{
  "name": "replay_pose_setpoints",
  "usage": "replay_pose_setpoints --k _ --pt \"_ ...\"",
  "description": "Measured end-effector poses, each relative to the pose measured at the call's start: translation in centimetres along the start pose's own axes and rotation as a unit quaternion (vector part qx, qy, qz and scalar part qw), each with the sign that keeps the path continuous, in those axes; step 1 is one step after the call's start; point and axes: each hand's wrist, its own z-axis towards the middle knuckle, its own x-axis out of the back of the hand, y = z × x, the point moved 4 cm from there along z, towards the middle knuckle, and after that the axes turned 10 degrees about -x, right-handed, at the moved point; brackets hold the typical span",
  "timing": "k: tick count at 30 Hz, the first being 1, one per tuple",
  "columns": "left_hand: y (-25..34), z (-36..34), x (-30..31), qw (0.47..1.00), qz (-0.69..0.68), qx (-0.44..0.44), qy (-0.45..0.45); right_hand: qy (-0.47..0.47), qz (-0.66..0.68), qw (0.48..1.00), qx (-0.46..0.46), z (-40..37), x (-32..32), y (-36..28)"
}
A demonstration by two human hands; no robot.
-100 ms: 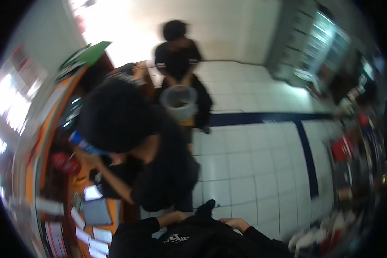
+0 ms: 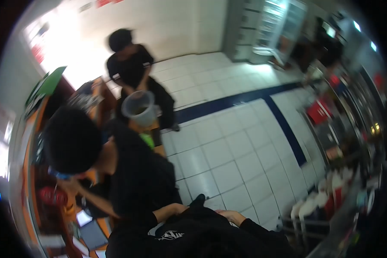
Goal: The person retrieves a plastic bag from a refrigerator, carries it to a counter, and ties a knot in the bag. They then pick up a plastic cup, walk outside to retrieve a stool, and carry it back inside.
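My left hand (image 2: 175, 210) rests at the front of my black shirt (image 2: 189, 234), close to my waist. On the other side, my right hand (image 2: 231, 216) lies against my dark clothing at about the same height. The fingers of both hands are mostly hidden, and I make out no object in either. Beyond my left hand a co-worker in black (image 2: 144, 176) leans over the counter, a blue item (image 2: 62, 175) by their hand. One dark shoe (image 2: 198, 201) shows between my hands.
Another person (image 2: 131, 64) stands at a whitish bucket (image 2: 139, 108). An orange wooden counter (image 2: 103, 223) with papers and a grey folder (image 2: 93, 235) runs along the left. White floor tiles (image 2: 228, 155) spread ahead, with metal shelving (image 2: 331, 133) at right and a glass-door fridge (image 2: 273, 30) behind.
My view has swung to the right, so the people, bucket and counter sit farther left. My hands stay at my waist.
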Motion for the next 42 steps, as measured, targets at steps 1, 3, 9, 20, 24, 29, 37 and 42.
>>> replay_pose_setpoints --k 1,3,9,20,24,29,37,42 --pt "6.6 2.1 2.9 0.996 0.092 -0.008 -0.01 0.032 0.04 0.995 0.091 -0.7 3.6 -3.1" --pt "11.6 4.0 0.1 0.981 0.191 0.01 -0.046 0.068 0.131 0.971 0.187 -2.8 2.4 -1.3" --pt "16.2 16.3 -4.2 0.939 0.257 0.07 -0.218 0.126 0.188 0.951 0.21 -7.0 7.4 5.3" --pt "24.5 36.1 -2.5 0.923 0.269 0.113 -0.251 0.158 0.085 0.944 0.278 -16.0 20.3 5.5" --pt "31.4 46.5 -0.9 0.923 0.273 0.112 -0.249 0.158 0.199 0.941 0.226 -24.5 29.7 5.4" --pt "40.9 57.7 -0.7 0.923 0.27 0.088 -0.26 0.16 0.272 0.921 0.226 -35.8 40.7 5.4" --pt "52.9 69.3 7.5 0.965 0.189 -0.025 -0.18 0.282 0.591 0.623 0.428 -49.8 58.4 6.0" --pt "58.1 73.6 18.4 0.961 -0.238 -0.019 0.138 0.388 0.428 0.747 0.328 -55.4 72.1 0.2"
